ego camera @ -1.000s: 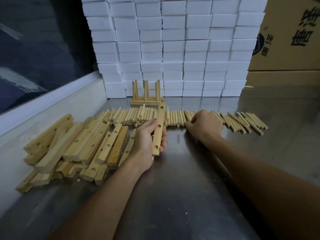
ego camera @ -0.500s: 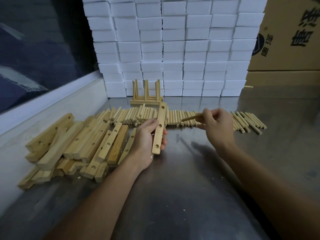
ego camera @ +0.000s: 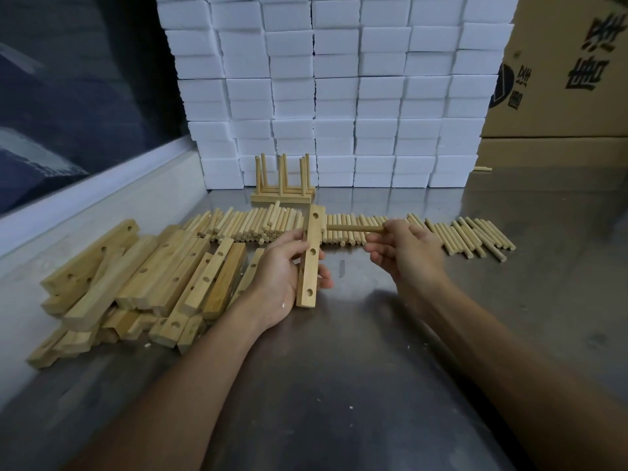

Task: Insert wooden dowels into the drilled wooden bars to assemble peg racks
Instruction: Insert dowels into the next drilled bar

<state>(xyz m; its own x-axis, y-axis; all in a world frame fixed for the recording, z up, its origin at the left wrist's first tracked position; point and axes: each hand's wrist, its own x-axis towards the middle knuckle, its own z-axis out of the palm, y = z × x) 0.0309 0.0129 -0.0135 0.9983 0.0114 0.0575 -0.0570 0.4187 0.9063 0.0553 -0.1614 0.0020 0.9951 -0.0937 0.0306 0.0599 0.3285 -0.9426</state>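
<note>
wooden dowel (ego camera: 353,228) beside drilled bar (ego camera: 311,256)

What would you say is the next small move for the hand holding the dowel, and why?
Probably slide the dowel leftward into the bar's top hole. The right hand pinches it level, its tip just short of the bar, which the left hand grips upright with all visible holes empty.

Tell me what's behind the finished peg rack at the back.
Directly behind the finished peg rack stands a wall of stacked white foam blocks. The rack's pegs cover the lowest blocks.
</note>
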